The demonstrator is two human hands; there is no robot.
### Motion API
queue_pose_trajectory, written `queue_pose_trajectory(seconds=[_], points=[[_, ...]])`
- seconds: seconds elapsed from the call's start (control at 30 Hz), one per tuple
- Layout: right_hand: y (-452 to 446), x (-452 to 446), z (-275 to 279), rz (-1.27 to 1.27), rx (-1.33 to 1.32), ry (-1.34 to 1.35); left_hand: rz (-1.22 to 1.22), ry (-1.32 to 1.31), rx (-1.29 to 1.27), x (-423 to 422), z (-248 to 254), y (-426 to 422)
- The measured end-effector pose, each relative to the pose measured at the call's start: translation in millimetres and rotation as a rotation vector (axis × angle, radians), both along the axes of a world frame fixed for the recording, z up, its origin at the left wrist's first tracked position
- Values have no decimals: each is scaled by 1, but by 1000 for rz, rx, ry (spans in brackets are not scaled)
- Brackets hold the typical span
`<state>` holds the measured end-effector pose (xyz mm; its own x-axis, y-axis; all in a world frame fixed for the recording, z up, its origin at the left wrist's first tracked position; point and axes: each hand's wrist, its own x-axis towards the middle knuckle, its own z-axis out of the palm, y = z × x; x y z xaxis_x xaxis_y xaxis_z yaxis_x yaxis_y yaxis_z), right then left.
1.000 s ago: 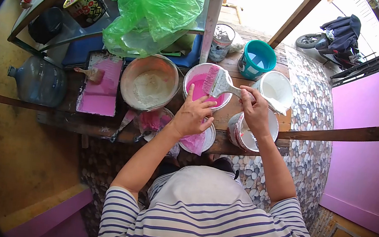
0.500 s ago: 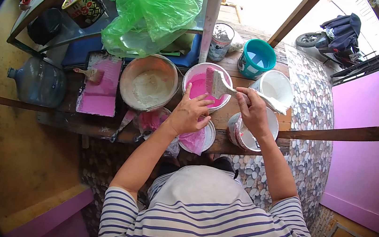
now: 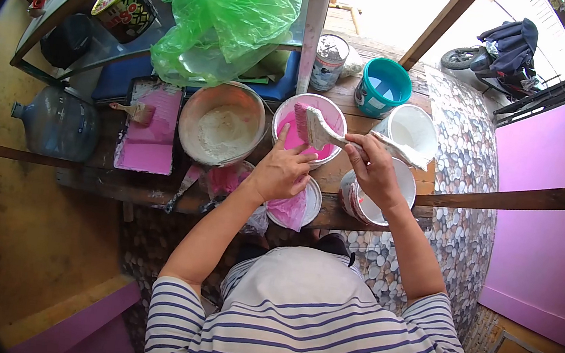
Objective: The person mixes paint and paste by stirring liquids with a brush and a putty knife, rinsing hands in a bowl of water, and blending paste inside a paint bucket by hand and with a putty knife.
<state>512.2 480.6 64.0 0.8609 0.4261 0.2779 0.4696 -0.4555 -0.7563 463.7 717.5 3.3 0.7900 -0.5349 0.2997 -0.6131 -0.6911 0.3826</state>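
My right hand (image 3: 375, 168) is closed around the handle of a paintbrush (image 3: 321, 129). The brush is tilted over a white paint bucket (image 3: 338, 113) holding pink paint (image 3: 292, 140), its pink-stained bristles towards the bucket's left side. At that bucket's near rim is my left hand (image 3: 284, 171), with fingers reaching over the edge and the thumb outside, gripping it. Below this hand lies a white lid (image 3: 311, 207) with pink-smeared plastic (image 3: 288, 211) on it. Close to my right hand stands another white bucket (image 3: 405, 184), its inside partly hidden by the hand.
Left of the paint bucket are a basin of whitish material (image 3: 191, 119) and a pink paint tray (image 3: 144, 156) with a second brush (image 3: 136, 112). A white bucket (image 3: 416, 122), a teal bucket (image 3: 375, 103) and a paint can (image 3: 326, 76) stand to the right and behind.
The brush has shifted left and slightly down, its bristles moving farther into the paint bucket's opening. My right hand moved a little left with it; my left hand stays at the rim.
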Motion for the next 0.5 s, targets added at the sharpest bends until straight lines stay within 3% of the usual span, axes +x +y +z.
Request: queue_pose_trajectory(seconds=[0.07, 0.5], points=[[0, 3, -7, 42, 32, -136, -3, -17, 10, -1, 0, 1], [5, 0, 13, 21, -44, -31, -56, -29, 134, 0, 6, 5]])
